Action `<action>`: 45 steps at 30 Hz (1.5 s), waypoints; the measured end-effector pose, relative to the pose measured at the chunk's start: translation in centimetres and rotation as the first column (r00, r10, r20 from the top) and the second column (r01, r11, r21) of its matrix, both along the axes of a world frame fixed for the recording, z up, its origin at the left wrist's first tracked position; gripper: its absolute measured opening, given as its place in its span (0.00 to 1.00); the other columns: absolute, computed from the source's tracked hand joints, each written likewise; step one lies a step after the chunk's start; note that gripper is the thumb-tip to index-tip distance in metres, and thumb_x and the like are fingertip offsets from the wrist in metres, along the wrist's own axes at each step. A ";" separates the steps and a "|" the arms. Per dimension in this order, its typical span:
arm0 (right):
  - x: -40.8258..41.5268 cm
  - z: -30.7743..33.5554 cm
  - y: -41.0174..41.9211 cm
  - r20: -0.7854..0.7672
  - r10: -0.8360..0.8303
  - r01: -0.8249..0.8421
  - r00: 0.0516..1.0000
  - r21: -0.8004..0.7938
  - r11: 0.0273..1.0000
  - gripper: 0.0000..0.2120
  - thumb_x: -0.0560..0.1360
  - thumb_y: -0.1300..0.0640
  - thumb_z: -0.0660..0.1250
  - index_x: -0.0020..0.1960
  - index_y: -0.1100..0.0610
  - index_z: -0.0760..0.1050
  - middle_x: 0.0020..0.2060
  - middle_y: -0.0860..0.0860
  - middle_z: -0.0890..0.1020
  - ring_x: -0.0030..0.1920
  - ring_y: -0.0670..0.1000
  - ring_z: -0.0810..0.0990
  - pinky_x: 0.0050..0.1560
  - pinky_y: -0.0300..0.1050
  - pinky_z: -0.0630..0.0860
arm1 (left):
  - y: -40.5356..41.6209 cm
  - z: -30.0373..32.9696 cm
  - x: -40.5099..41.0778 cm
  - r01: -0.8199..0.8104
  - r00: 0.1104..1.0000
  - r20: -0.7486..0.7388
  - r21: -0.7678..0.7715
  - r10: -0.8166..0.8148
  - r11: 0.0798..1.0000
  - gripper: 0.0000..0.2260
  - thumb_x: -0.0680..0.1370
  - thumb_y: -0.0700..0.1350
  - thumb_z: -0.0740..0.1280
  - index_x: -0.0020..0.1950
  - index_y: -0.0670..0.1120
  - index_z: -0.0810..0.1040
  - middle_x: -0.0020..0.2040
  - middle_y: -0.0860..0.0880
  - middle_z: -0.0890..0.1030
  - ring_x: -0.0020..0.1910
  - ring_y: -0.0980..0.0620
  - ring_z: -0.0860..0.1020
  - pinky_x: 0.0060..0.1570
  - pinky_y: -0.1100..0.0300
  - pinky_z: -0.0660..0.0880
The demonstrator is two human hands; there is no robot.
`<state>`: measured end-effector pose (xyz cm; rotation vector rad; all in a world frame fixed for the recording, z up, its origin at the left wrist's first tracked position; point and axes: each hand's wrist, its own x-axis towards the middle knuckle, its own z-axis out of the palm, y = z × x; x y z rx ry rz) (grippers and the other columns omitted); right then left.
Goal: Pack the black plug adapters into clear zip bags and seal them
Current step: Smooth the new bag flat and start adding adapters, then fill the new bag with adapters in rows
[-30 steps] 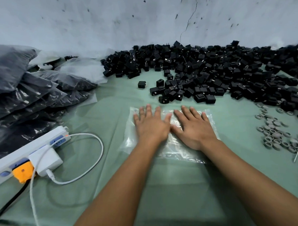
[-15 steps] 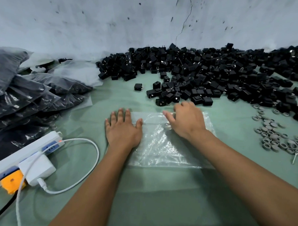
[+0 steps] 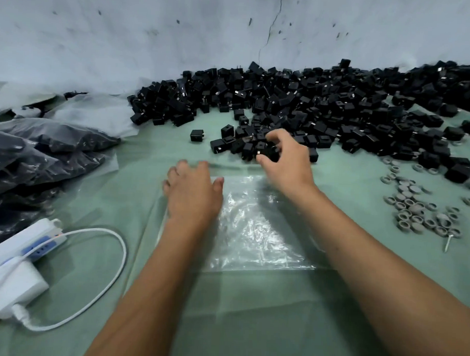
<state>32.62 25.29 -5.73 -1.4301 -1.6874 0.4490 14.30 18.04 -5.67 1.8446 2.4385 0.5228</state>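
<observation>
A large pile of black plug adapters (image 3: 312, 106) spreads along the wall at the back, with a small loose cluster near the front. A clear zip bag (image 3: 256, 227) lies flat on the green table cover in the middle. My left hand (image 3: 192, 195) rests flat on the bag's left part, its fingers blurred near the bag's top edge. My right hand (image 3: 286, 158) has reached past the bag into the loose cluster, and its curled fingers and thumb close round a black adapter (image 3: 268, 152).
Filled bags of adapters (image 3: 41, 153) are stacked at the left. A white power strip (image 3: 21, 245) with a charger and looped white cable (image 3: 99, 293) lies at the near left. Several grey rings (image 3: 421, 210) and a screw (image 3: 448, 242) lie at the right.
My right hand left the bag and moved forward into the adapter cluster, curling round one. My left hand slid left and then stayed on the bag's left part.
</observation>
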 end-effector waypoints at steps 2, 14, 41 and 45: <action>3.6 -0.3 -1.0 -0.227 -0.135 0.123 0.965 -0.066 0.990 0.11 0.75 0.50 0.76 0.55 0.49 0.79 0.44 0.42 0.81 0.45 0.41 0.80 0.44 0.34 0.75 | 0.7 0.6 3.7 0.309 0.939 0.102 0.167 -0.328 0.936 0.15 0.82 0.50 0.67 0.69 0.51 0.77 0.65 0.45 0.76 0.66 0.45 0.73 0.67 0.48 0.71; 12.1 -2.1 -4.7 -0.753 -0.121 -0.024 0.646 -0.178 0.984 0.05 0.83 0.62 0.65 0.48 0.56 0.73 0.36 0.52 0.83 0.31 0.49 0.78 0.27 0.39 0.72 | 4.1 2.7 13.2 0.852 0.514 0.121 -0.185 -0.849 0.490 0.16 0.74 0.32 0.70 0.53 0.52 0.86 0.52 0.46 0.74 0.43 0.59 0.72 0.46 0.61 0.68; 10.5 -0.2 -6.8 -0.136 0.452 -0.472 0.882 -0.259 0.843 0.12 0.76 0.69 0.73 0.56 0.58 0.79 0.48 0.52 0.84 0.50 0.51 0.83 0.55 0.47 0.80 | 2.0 7.9 8.5 0.788 0.535 0.042 0.335 -0.844 0.516 0.07 0.71 0.32 0.78 0.39 0.44 0.86 0.44 0.49 0.81 0.40 0.53 0.81 0.42 0.59 0.80; 9.2 2.3 -7.5 -0.173 0.645 -0.636 0.745 -0.475 0.608 0.17 0.74 0.61 0.78 0.61 0.50 0.82 0.52 0.51 0.85 0.52 0.47 0.85 0.57 0.40 0.80 | 0.8 8.6 9.6 0.871 0.432 -0.019 0.266 -0.902 0.412 0.06 0.70 0.31 0.77 0.40 0.42 0.86 0.45 0.48 0.80 0.40 0.51 0.81 0.40 0.63 0.78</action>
